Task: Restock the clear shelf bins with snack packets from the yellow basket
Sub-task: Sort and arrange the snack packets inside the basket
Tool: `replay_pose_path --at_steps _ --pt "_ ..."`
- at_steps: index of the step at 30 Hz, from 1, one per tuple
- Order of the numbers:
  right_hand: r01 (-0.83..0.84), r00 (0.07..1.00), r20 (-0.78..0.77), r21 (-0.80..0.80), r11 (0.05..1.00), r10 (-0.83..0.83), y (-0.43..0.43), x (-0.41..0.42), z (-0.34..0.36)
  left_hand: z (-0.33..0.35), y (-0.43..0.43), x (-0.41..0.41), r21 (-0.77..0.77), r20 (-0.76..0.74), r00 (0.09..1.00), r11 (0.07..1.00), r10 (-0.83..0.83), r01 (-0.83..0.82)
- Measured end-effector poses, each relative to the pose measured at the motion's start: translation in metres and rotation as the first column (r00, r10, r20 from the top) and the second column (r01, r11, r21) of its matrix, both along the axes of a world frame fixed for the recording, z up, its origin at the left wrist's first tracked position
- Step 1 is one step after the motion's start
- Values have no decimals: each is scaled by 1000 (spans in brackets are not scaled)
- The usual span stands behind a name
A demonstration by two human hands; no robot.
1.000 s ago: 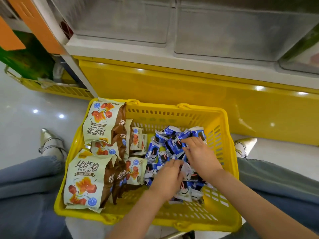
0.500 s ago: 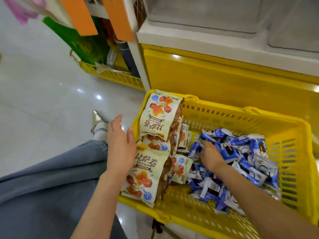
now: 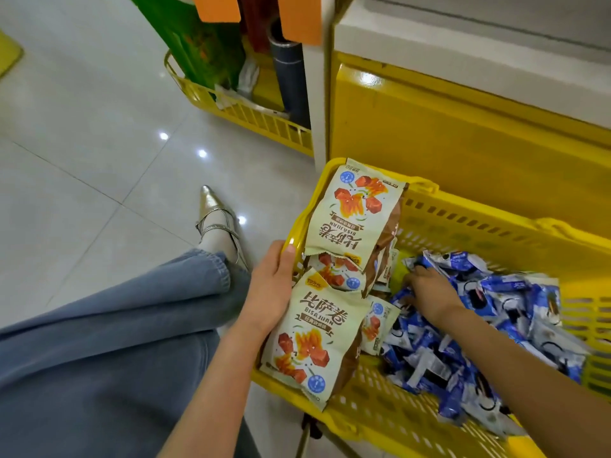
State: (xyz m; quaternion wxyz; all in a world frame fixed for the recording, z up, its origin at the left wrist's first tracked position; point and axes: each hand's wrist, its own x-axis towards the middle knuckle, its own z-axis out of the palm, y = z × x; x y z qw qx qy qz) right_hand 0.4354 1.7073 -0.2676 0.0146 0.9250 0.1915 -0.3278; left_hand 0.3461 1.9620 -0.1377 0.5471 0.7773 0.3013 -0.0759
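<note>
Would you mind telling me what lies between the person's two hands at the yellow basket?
In the head view, large cream snack bags and a few small cream packets lie between the left hand and the right hand.

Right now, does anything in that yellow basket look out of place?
Nothing looks spilled or torn. The blue packets lie in a jumbled heap in the yellow basket, and the upper cream bag leans upside down against its wall.

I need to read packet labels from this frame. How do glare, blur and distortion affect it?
Head view: ceiling-light glare spots on the glossy floor and yellow cabinet panel; wide-angle distortion bows the yellow basket rim; large snack bags print sharp and legible; blue packets look slightly softer toward the right edge.
</note>
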Motion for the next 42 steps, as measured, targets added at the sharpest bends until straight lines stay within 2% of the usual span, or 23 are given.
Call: replay_pose_path --at_steps 2,4,6,9,12,14,16,19,21,24,27,30,32,36,42 --pt "36 999 29 77 996 -38 -5 -3 16 3 1 -1 89 69 997 995 29 -35" --pt "166 983 44 179 970 -177 -13 -6 39 10 0 -3 201 214 974 972 80 -124" --pt "173 971 130 194 966 -200 -22 -10 64 21 -6 -3 238 360 929 954 90 -184" --pt "135 966 179 263 955 -186 -32 -15 104 40 -28 -4 248 509 859 964 -48 -93" --pt "92 992 41 414 906 -119 -31 -27 148 52 -56 -10 220 453 842 952 -291 211" --pt "87 994 12 558 826 -113 -23 -37 174 53 -73 -16 168 338 775 844 -534 509" --pt "113 980 34 712 693 -195 -13 -42 190 50 -85 -22 71 295 703 748 -647 660" --pt "130 966 20 825 550 -259 2 -45 201 48 -89 -22 -57 285 753 774 -593 631" --pt "176 962 -54 872 456 -268 7 -43 198 50 -89 -18 -106 287 784 795 -550 597" --pt "282 918 -136 884 373 -371 4 -35 175 50 -83 -13 -28 303 832 868 -465 495" --pt "423 874 -220 783 455 -433 -7 -32 132 49 -75 -8 14 282 887 926 -365 376" --pt "484 875 -301 558 674 -379 -15 -41 76 44 -69 -3 -35 272 927 960 -258 278" --pt "472 873 -349 431 769 -341 -16 -47 44 41 -66 0 -76 265 939 966 -218 246" --pt "477 814 -521 350 806 -255 -11 -58 8 37 -63 5 -94 228 952 969 -204 230" --pt "376 807 -568 285 882 -161 -12 -51 -11 36 -66 6 -92 219 955 970 -202 226"
